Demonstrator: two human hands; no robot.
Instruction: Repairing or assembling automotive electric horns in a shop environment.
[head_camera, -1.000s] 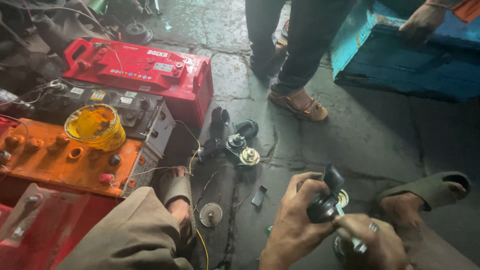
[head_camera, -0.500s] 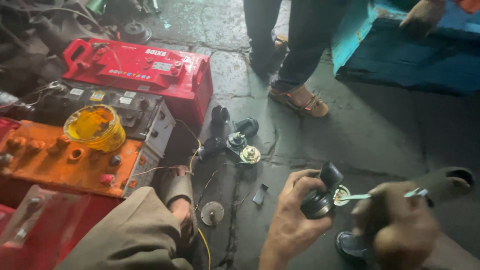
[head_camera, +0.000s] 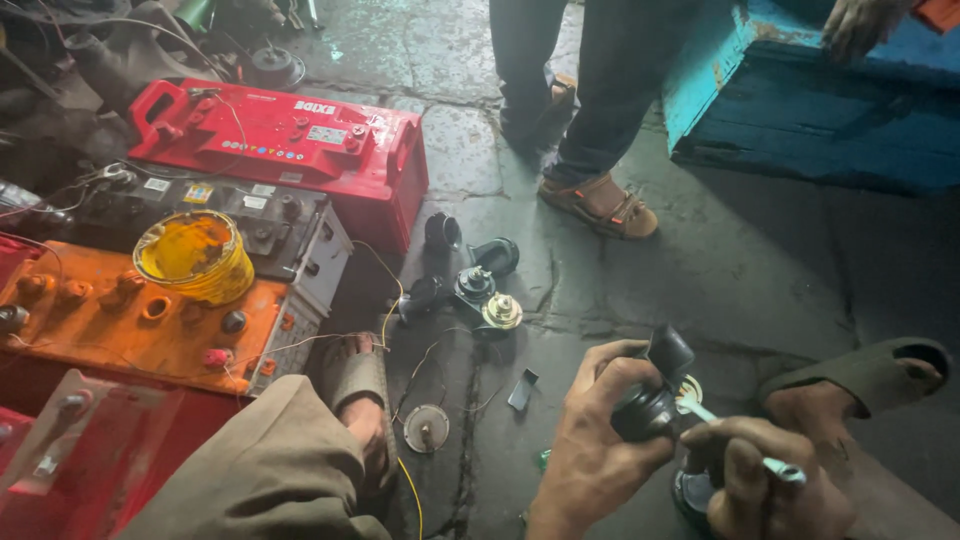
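Low over the concrete floor (head_camera: 760, 280), the black horn part (head_camera: 655, 395) sits in my left hand (head_camera: 600, 440), fingers wrapped tight around it. My right hand (head_camera: 765, 485) pinches a small silver spanner (head_camera: 735, 440), its head touching the part. More horn pieces (head_camera: 480, 285) lie beyond, beside the red battery (head_camera: 290, 145).

batteries (head_camera: 270, 150) at left, horn parts (head_camera: 480, 285) beside them, crate (head_camera: 800, 110) behind right
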